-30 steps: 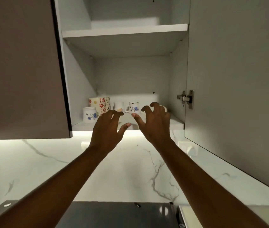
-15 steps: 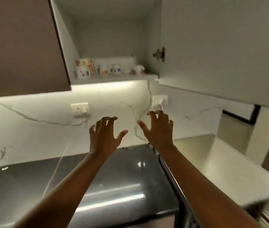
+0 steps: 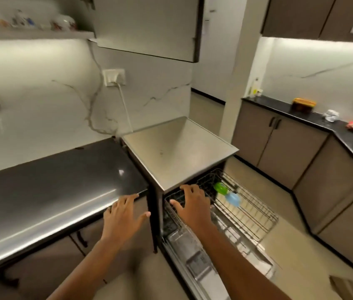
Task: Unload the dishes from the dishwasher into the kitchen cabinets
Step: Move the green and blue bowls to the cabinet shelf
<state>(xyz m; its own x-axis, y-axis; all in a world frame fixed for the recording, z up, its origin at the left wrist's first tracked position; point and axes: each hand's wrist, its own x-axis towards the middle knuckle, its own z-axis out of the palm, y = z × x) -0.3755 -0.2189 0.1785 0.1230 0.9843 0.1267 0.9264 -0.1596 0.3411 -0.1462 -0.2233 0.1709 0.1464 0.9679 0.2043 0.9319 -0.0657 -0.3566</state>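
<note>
Head view: at lower centre, the left hand [image 3: 123,215] hovers with fingers spread wide, holding nothing, over the dark table [image 3: 48,187] edge. The right hand [image 3: 193,204], fingers also splayed and empty, hangs above the dishwasher's pulled-out rack [image 3: 251,211], where green [image 3: 220,188] and blue cups [image 3: 233,199] sit.

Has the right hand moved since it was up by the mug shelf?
Yes. The right hand has dropped from the mug shelf down to the pulled-out dishwasher rack, open and empty.
</note>
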